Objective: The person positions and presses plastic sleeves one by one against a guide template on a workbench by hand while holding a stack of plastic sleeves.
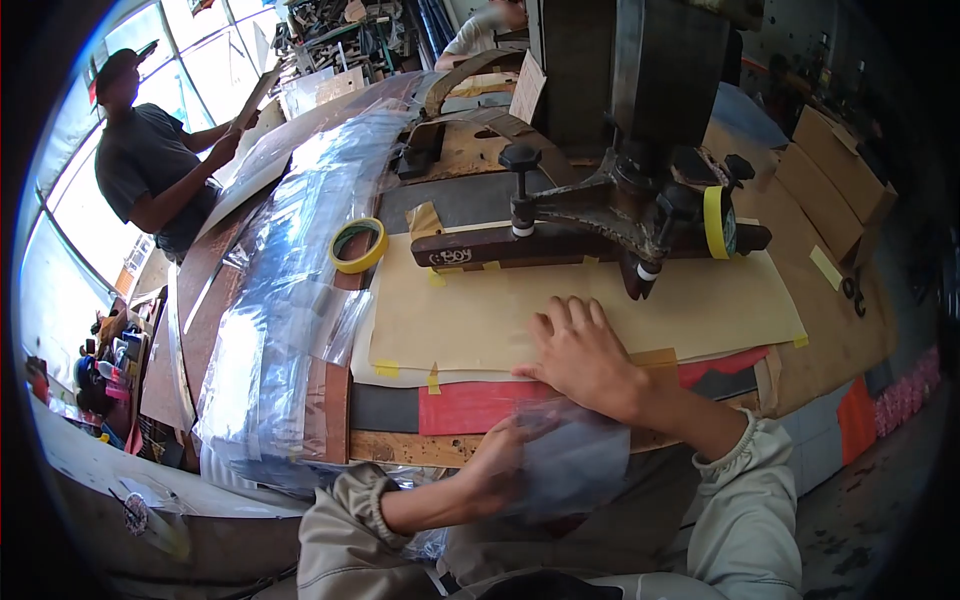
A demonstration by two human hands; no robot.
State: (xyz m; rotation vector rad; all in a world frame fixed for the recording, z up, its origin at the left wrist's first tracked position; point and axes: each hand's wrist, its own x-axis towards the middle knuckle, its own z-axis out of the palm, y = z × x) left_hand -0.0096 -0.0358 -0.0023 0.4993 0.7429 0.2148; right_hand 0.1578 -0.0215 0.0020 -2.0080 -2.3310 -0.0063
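Note:
My right hand lies flat with fingers spread on a cream paper sheet, below the dark bar of a press. Nearer my body, my left hand is closed on a translucent plastic sheet, which is smeared by motion. Its fingertips are partly hidden. A red sheet shows under the front edge of the paper. Small yellow tape pieces stick at the paper's edges.
A roll of yellow tape lies left of the bar; another roll hangs at the press's right arm. Clear plastic film covers the table's left side. Cardboard and scissors are right. A person stands at left holding a board.

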